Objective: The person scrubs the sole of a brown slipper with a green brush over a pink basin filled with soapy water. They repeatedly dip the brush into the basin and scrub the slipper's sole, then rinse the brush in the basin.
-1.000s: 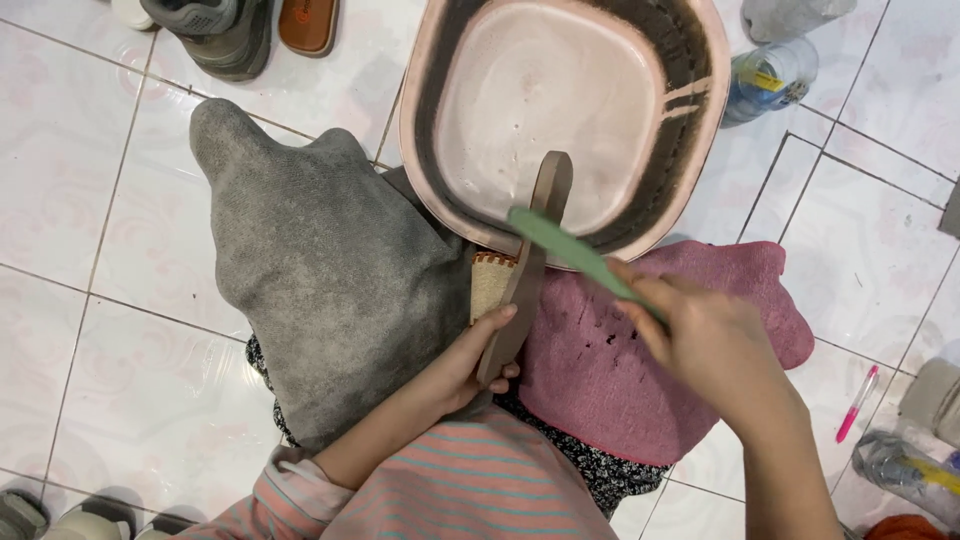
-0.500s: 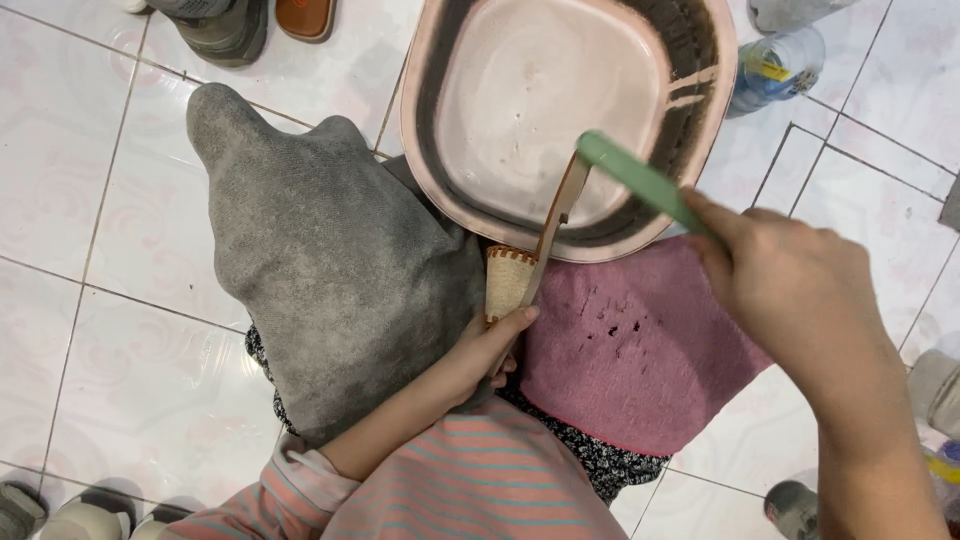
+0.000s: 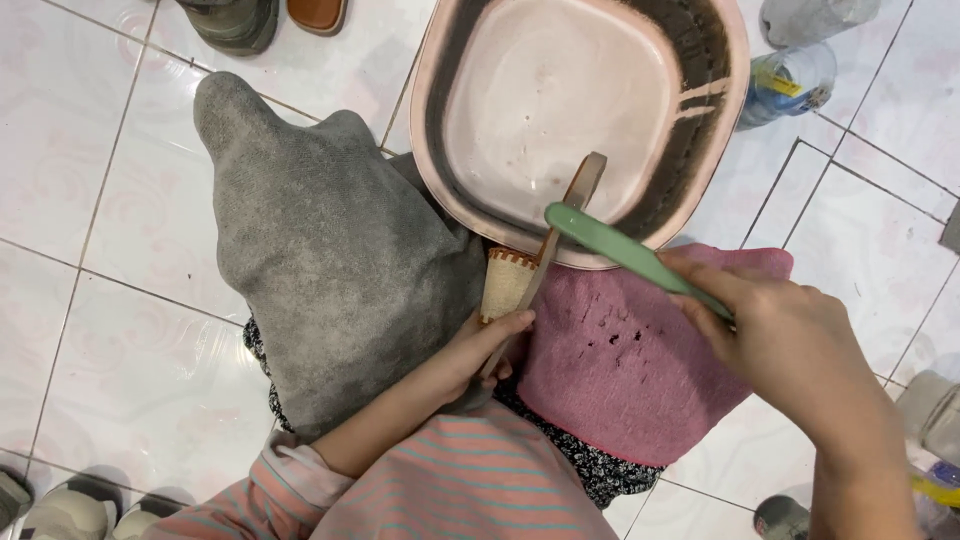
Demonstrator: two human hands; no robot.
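My left hand (image 3: 482, 352) grips a brown sandal (image 3: 545, 255) with a woven beige strap, held on edge with its toe over the pink basin (image 3: 440, 150). My right hand (image 3: 790, 345) holds a green brush (image 3: 625, 250) by its handle; the brush's far end meets the sandal's edge near the basin rim. The basin holds cloudy water and has dark dirt along its inner walls. A grey towel (image 3: 320, 240) covers my left knee and a pink cloth (image 3: 630, 360) with small holes covers my right knee.
White floor tiles (image 3: 90, 200) lie all around. Shoes (image 3: 235, 20) stand at the top left, a plastic bottle (image 3: 790, 85) at the top right, more footwear (image 3: 60, 510) at the bottom left, and containers (image 3: 930, 415) at the right edge.
My right hand with the green brush swung up and right, then came back down to the left so the brush again meets the sandal. My left hand kept its grip.
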